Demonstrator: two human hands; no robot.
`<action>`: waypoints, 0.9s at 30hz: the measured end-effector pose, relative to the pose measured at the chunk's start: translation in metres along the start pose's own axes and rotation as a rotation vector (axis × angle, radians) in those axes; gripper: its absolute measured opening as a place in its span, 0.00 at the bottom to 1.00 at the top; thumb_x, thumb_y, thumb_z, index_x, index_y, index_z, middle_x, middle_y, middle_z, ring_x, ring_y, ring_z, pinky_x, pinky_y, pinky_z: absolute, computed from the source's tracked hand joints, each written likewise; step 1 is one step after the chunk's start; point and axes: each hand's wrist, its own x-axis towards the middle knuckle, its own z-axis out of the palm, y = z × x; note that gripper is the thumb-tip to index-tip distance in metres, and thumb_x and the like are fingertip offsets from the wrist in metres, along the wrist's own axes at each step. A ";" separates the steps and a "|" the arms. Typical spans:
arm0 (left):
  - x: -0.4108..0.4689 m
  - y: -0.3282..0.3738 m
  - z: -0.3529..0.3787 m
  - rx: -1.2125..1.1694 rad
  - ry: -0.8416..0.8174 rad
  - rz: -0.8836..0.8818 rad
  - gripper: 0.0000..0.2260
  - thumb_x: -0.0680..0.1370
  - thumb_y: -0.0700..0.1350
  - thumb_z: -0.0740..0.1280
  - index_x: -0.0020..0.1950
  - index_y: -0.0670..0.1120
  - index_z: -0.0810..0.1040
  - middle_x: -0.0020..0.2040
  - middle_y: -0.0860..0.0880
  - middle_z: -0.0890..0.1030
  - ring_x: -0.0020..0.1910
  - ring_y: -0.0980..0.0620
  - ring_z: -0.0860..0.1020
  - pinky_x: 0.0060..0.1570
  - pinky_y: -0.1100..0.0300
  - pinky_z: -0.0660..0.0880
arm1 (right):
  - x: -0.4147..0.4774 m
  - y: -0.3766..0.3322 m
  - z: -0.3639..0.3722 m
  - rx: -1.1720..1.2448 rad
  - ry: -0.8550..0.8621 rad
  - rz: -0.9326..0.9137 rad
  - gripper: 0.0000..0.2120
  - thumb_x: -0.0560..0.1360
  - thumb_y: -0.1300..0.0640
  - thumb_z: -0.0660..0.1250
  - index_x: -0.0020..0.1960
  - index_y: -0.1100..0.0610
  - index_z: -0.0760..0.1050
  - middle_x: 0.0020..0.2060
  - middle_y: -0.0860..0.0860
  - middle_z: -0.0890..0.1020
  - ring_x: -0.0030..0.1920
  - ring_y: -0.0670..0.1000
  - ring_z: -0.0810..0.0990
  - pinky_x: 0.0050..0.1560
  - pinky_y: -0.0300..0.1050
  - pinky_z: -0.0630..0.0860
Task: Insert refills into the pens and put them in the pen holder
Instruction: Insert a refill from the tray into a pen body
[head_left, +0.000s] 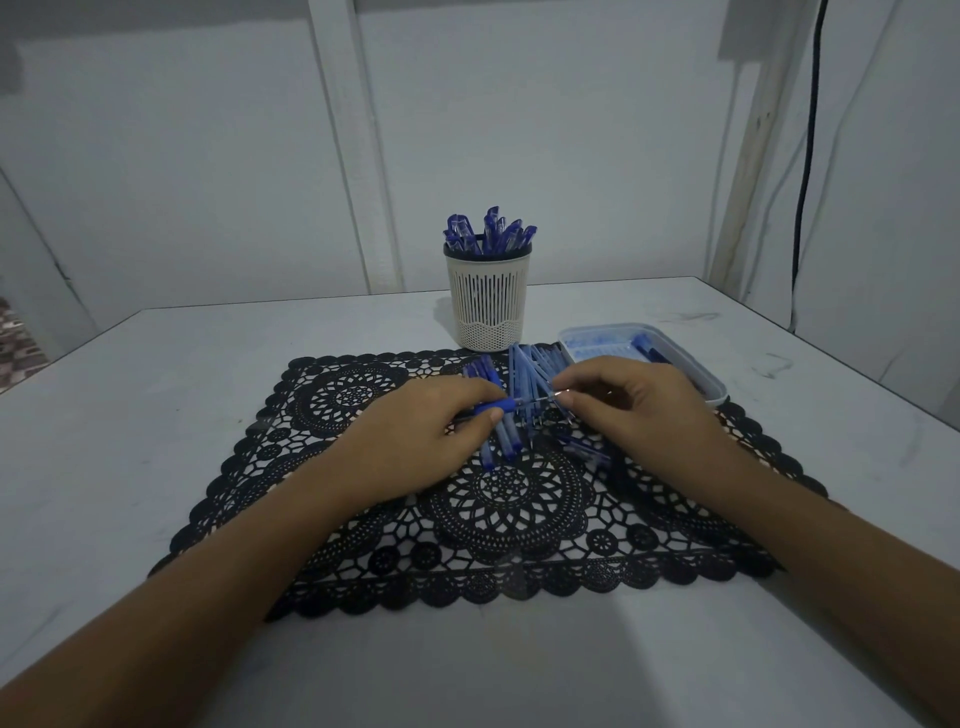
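Observation:
My left hand (421, 436) grips a blue pen barrel (501, 406) that lies level above the black lace mat (498, 509). My right hand (634, 400) pinches a thin refill (540, 399) whose left end meets the barrel's open end. Under my hands lie several blue pens (501, 441) and a pile of pale blue refills (530, 369). Behind the mat stands the white slotted pen holder (488, 301), upright, with several blue pens (488, 234) sticking out of it.
A clear plastic tray (675, 358) sits to the right of the holder, with a dark pen part inside. The white table's far edge meets a white wall. A black cable (805, 156) hangs down at the right.

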 end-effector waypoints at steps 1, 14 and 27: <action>0.000 0.001 0.000 -0.001 0.002 0.001 0.16 0.76 0.55 0.55 0.58 0.53 0.77 0.46 0.57 0.79 0.43 0.59 0.75 0.45 0.55 0.74 | 0.000 0.000 0.001 0.000 0.003 -0.007 0.07 0.72 0.60 0.69 0.46 0.49 0.79 0.38 0.40 0.80 0.41 0.38 0.79 0.44 0.26 0.72; -0.001 0.017 0.005 0.009 -0.025 0.057 0.16 0.76 0.55 0.55 0.58 0.54 0.76 0.47 0.55 0.80 0.45 0.57 0.76 0.47 0.53 0.75 | -0.005 -0.005 0.003 -0.059 -0.116 0.026 0.19 0.73 0.42 0.55 0.41 0.55 0.77 0.30 0.49 0.78 0.30 0.42 0.74 0.32 0.32 0.69; -0.002 0.017 0.002 0.023 -0.018 0.080 0.15 0.76 0.55 0.55 0.58 0.55 0.76 0.46 0.56 0.79 0.44 0.59 0.75 0.46 0.54 0.75 | -0.005 -0.001 -0.003 -0.034 -0.248 -0.046 0.02 0.75 0.56 0.65 0.46 0.50 0.72 0.35 0.48 0.77 0.34 0.45 0.74 0.36 0.41 0.72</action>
